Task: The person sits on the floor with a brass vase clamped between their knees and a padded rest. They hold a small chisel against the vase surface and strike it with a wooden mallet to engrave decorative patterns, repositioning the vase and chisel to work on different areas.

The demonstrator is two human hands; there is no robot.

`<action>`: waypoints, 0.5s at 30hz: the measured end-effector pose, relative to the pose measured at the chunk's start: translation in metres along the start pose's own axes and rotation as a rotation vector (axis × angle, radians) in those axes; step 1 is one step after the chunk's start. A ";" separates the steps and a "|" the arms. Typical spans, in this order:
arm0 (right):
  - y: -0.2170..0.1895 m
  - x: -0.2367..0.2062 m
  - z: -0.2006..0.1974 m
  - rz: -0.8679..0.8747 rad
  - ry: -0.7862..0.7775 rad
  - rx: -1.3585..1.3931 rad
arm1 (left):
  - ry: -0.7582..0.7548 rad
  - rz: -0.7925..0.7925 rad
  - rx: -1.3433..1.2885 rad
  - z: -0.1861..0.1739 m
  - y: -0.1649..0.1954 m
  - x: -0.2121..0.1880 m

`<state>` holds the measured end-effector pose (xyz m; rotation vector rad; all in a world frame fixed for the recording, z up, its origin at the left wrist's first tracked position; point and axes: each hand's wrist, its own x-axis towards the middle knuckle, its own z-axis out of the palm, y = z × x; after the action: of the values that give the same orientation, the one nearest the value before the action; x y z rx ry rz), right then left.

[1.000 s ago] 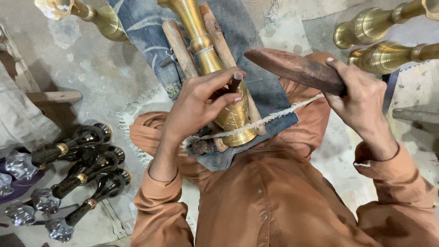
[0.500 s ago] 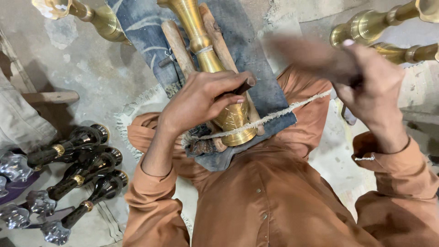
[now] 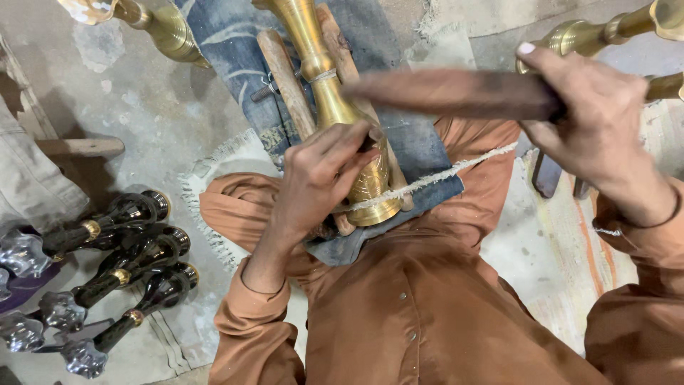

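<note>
**Brass vase braced on the lap, tool and mallet over it**

The brass vase (image 3: 335, 121) lies lengthwise on the person's lap, its flared base toward the body, cradled between two wooden sticks (image 3: 285, 78) on a folded denim cloth (image 3: 235, 43). A pale cord (image 3: 442, 175) runs across the base and cloth. The metal looks rigid and fairly heavy, with a smooth, polished neck that would likely slip in a bare grip; the wide base, patterned with fine lines, seems the surer place to steady it.

The left hand (image 3: 317, 182) rests on that base, fingers closed around a small dark tool (image 3: 367, 142) whose tip meets the brass. The right hand (image 3: 595, 117) is raised apart from it, clamped on a brown wooden mallet (image 3: 449, 93), blurred and hovering above the vase.

Farther out, more brass pieces (image 3: 591, 36) lie at the top right and another at the top left (image 3: 153, 21). Dark, glossy vases (image 3: 114, 260) lie in a row on the concrete floor (image 3: 128, 107) at the left.
</note>
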<state>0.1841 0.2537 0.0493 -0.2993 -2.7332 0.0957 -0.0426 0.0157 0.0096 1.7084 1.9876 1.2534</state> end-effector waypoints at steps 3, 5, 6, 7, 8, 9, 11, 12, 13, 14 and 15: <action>-0.003 -0.010 0.006 0.097 0.075 0.263 | -0.006 0.033 0.027 0.000 0.001 0.000; -0.001 -0.021 0.004 -0.028 -0.030 -0.175 | -0.009 0.064 0.023 -0.002 0.002 0.003; -0.004 -0.026 0.006 0.124 0.004 0.058 | -0.049 0.070 0.013 -0.004 0.002 0.004; -0.008 -0.030 0.010 0.270 0.041 0.289 | -0.086 0.077 0.004 -0.006 0.001 0.007; -0.006 -0.032 0.010 0.270 0.047 0.279 | -0.121 0.082 -0.001 -0.009 -0.001 0.010; -0.008 -0.034 0.013 0.269 0.053 0.268 | -0.144 0.092 -0.035 -0.011 -0.002 0.012; -0.005 -0.035 0.015 -0.020 0.010 -0.251 | -0.191 0.123 -0.106 -0.015 -0.006 0.018; -0.006 -0.036 0.020 0.019 0.091 -0.080 | -0.214 0.119 -0.104 -0.016 -0.007 0.019; -0.007 -0.036 0.025 0.056 0.170 0.093 | -0.236 0.112 -0.104 -0.017 -0.007 0.019; -0.005 -0.037 0.027 0.089 0.248 0.271 | -0.255 0.101 -0.100 -0.018 -0.007 0.019; -0.002 -0.039 0.029 0.096 0.146 0.204 | -0.229 0.092 -0.100 -0.018 -0.006 0.017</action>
<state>0.2082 0.2426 0.0082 -0.3636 -2.5384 0.3614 -0.0630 0.0232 0.0221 1.8214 1.7066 1.1079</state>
